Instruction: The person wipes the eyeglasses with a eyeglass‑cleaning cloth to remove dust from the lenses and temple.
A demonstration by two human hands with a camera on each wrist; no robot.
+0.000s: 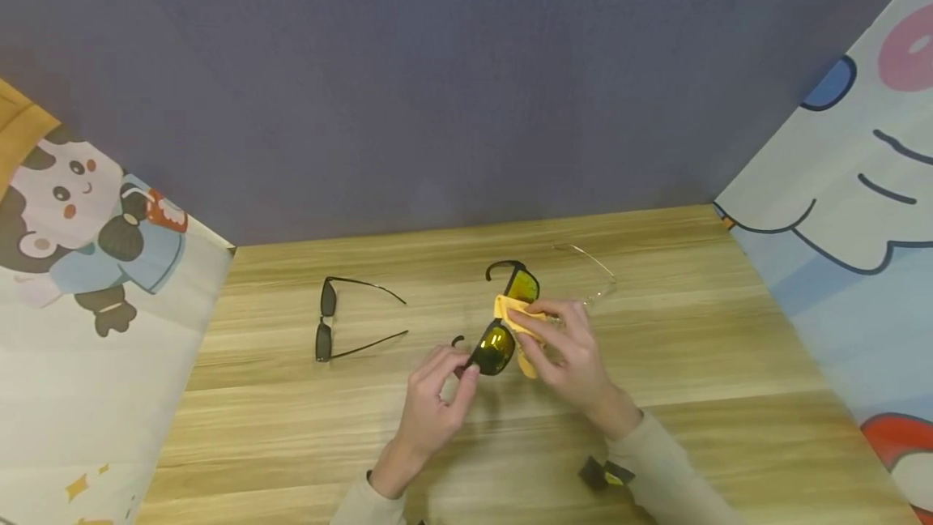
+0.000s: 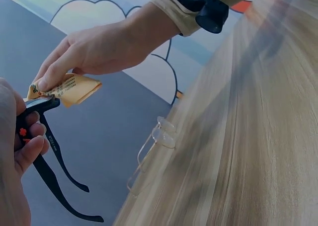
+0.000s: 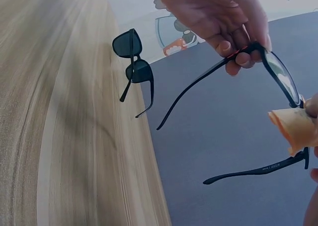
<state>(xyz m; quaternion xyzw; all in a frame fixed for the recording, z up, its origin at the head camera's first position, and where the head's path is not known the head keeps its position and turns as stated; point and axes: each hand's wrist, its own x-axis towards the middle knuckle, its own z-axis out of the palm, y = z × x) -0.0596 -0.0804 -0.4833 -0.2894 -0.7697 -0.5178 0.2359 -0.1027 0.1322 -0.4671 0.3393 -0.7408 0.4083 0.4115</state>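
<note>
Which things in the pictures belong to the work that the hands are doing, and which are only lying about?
In use:
yellow sunglasses, held by the left hand
cloth, held against them by the right hand

Lying about:
dark sunglasses, on the table
clear glasses, also on the table

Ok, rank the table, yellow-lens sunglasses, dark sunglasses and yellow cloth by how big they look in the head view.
1. Table
2. Yellow-lens sunglasses and dark sunglasses: too alike to rank, with the first pair held nearer the camera
3. Yellow cloth, going by what shows past the right hand
</note>
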